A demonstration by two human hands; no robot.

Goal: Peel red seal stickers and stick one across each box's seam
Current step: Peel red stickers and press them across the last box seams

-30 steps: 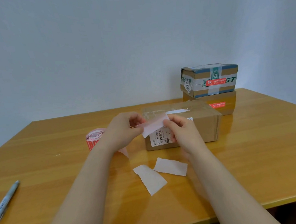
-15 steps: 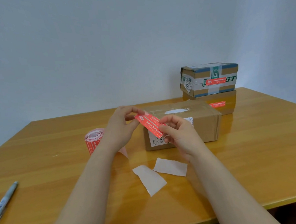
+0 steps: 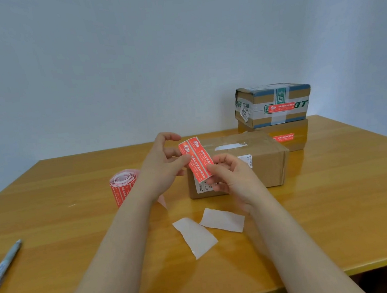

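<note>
Both hands pinch a red seal sticker (image 3: 196, 161) at table centre. The right hand (image 3: 231, 178) clamps thumb and fingers on its lower end, and the left hand (image 3: 163, 166) nips its upper left edge with the thumb, the index finger curled free above. The sticker faces the camera with its long axis running from 11 o'clock down to 5 o'clock. Whether any backing clings behind it cannot be told.

Just behind the grip, toward 1 o'clock, lies the unsealed brown box (image 3: 261, 163). Its taped seam (image 3: 230, 146) runs roughly 9 to 3 along the top, so the strip is already angled to cross it. The right hand is the nearer one.

Further out at 1 o'clock, two stacked boxes (image 3: 274, 104) already wear red seals. The sticker roll (image 3: 122, 186) stands at 9 o'clock, and two backing slips (image 3: 195, 237) lie at 6.
</note>
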